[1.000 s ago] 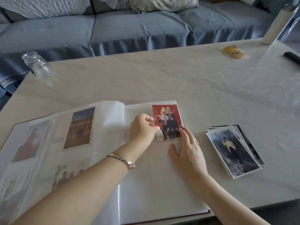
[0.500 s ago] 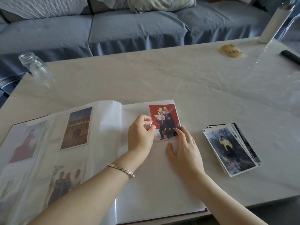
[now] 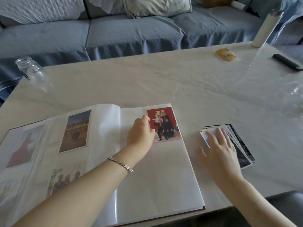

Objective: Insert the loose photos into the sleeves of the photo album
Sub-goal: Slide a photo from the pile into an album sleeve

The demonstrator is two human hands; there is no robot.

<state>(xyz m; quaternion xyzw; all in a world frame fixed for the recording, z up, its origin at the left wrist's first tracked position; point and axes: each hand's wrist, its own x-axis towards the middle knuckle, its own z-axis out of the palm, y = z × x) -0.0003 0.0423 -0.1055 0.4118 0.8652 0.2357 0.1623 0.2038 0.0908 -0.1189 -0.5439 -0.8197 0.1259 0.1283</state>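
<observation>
The photo album (image 3: 157, 177) lies open at the table's near edge. A red group photo (image 3: 165, 122) sits in the top sleeve of its right page. My left hand (image 3: 141, 133) rests on that page with curled fingers touching the photo's left edge; whether it pinches the sleeve is unclear. To the right of the album lies a fanned stack of loose photos (image 3: 242, 145). My right hand (image 3: 219, 148) is spread flat over the stack, fingers straight, covering its left half. The left page holds several sleeved photos, among them a building photo (image 3: 75, 130).
A clear glass jar (image 3: 31, 71) stands at the far left of the table (image 3: 164, 82). A yellow packet (image 3: 226, 54), a white bottle (image 3: 264, 30) and a black remote (image 3: 287, 62) are at the far right. A blue sofa (image 3: 131, 30) runs behind the table.
My right hand left the red photo's lower edge and moved right onto the loose photo stack. My left hand stayed at the photo's left edge.
</observation>
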